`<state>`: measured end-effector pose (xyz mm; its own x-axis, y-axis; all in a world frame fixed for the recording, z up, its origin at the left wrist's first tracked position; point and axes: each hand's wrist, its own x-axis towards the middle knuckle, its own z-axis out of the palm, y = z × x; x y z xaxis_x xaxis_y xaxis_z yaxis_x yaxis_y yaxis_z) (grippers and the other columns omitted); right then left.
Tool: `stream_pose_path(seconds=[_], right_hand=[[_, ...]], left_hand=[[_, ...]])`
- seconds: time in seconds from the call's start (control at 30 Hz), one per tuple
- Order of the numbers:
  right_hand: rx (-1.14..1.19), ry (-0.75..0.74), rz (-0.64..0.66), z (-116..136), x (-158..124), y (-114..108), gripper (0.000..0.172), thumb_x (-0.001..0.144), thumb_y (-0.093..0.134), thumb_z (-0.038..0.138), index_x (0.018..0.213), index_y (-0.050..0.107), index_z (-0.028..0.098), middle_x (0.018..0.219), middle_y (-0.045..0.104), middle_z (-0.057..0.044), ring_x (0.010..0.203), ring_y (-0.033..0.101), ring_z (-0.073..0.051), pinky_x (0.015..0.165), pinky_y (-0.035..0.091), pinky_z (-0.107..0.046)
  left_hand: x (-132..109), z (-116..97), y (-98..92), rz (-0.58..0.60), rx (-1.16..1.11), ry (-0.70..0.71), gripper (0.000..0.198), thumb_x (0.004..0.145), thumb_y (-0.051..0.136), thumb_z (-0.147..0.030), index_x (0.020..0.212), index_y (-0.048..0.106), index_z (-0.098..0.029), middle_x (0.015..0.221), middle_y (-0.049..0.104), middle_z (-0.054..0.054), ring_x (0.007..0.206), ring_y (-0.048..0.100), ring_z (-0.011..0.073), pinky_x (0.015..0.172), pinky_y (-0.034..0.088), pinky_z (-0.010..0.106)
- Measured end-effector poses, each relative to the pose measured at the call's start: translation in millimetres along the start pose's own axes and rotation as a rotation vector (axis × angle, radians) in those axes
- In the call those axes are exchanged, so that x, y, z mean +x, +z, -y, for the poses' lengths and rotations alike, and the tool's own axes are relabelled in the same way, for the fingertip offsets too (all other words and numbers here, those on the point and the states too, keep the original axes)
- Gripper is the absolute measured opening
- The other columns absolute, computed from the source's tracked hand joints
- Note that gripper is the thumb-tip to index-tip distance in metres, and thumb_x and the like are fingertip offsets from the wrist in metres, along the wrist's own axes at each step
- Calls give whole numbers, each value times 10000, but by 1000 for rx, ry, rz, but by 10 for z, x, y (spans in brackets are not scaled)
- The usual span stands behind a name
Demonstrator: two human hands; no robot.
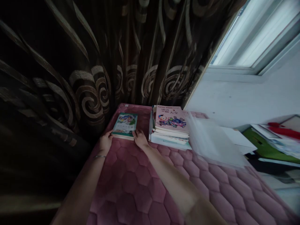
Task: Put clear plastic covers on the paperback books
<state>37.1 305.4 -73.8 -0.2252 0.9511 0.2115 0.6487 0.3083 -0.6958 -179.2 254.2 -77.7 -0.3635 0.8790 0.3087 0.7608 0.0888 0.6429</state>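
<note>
A green-covered book (125, 124) lies on a small stack at the far end of a pink quilted mat (145, 184). My left hand (105, 141) grips the stack's near left corner, a thin bracelet on its wrist. My right hand (140, 137) holds the near right corner, fingers curled round the edge. Just right of it stands a taller pile of books (170, 129) topped by a pink cartoon cover.
A dark curtain (93, 56) with swirl patterns hangs close behind the books. A clear plastic sheet (211, 140) lies blurred at the right of the pile. Papers, a green board (264, 147) and red items lie further right below a window (257, 34).
</note>
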Motion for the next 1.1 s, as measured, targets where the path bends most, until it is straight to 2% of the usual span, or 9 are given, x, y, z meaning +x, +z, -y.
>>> stream_pose_path(seconds=[0.13, 0.2, 0.4, 0.63, 0.73, 0.83, 0.93, 1.0, 1.1], right_hand=[[68, -20, -2, -51, -96, -113, 410, 973, 320, 300, 1325, 519, 227, 1177, 646, -67, 987, 636, -172, 932, 487, -332], [95, -41, -2, -63, -185, -169, 415, 968, 338, 304, 1345, 503, 248, 1204, 634, -50, 947, 651, -152, 897, 507, -302], [119, -177, 45, -55, -335, -231, 410, 886, 537, 247, 1295, 568, 232, 1115, 675, -62, 953, 654, -163, 905, 492, -270], [84, -178, 31, -79, -304, -186, 346, 890, 528, 201, 1213, 633, 269, 1193, 663, -34, 1083, 611, -179, 983, 450, -306], [83, -184, 27, -57, -297, -188, 345, 888, 526, 184, 1209, 638, 243, 1179, 668, -53, 1067, 616, -179, 983, 447, -294], [77, -201, 27, -2, -369, -253, 408, 888, 520, 175, 1292, 570, 203, 1175, 652, -95, 981, 645, -174, 940, 477, -291], [14, -305, 30, 30, -653, -441, 470, 908, 501, 221, 1374, 475, 174, 1247, 589, -134, 1078, 602, -194, 973, 465, -322], [-67, -383, 64, -7, -977, -649, 435, 929, 470, 255, 1360, 494, 204, 1321, 539, -121, 1194, 530, -209, 1019, 436, -354], [-192, -428, 178, -176, -1534, -1041, 387, 924, 480, 251, 1303, 557, 267, 1374, 508, -74, 1204, 523, -202, 1010, 452, -352]], left_hand=[[5, 35, 14, 2, -24, 24, 406, 816, 621, -115, 1216, 613, -185, 1172, 681, 100, 1018, 667, 208, 914, 503, 307], [8, 51, 20, -4, -53, 43, 431, 819, 615, -116, 1245, 589, -180, 1205, 663, 102, 1040, 658, 202, 920, 500, 298], [-10, 20, -6, 1, 16, 59, 373, 827, 605, -123, 1195, 634, -179, 1146, 692, 103, 991, 674, 230, 901, 505, 318], [-14, -7, -10, -6, 61, 46, 333, 832, 601, -146, 1155, 664, -199, 1084, 716, 100, 950, 684, 244, 882, 512, 337], [-2, -5, 4, -2, 54, 50, 327, 822, 596, -131, 1133, 669, -203, 1069, 720, 89, 951, 682, 230, 900, 508, 324], [-7, -19, -23, 11, 28, 73, 361, 798, 574, -90, 1135, 656, -191, 1112, 697, 88, 996, 665, 219, 931, 498, 306], [-76, -61, -107, -58, 40, 145, 474, 746, 528, -29, 1201, 588, -146, 1258, 587, 121, 1150, 581, 222, 1016, 445, 305], [-186, -133, -167, -133, 101, 193, 519, 710, 518, -21, 1226, 536, -77, 1324, 490, 174, 1229, 513, 252, 1062, 406, 336], [-480, -377, -171, -124, 217, 239, 446, 735, 503, -57, 1178, 546, -64, 1316, 465, 195, 1245, 490, 286, 1058, 411, 392]])
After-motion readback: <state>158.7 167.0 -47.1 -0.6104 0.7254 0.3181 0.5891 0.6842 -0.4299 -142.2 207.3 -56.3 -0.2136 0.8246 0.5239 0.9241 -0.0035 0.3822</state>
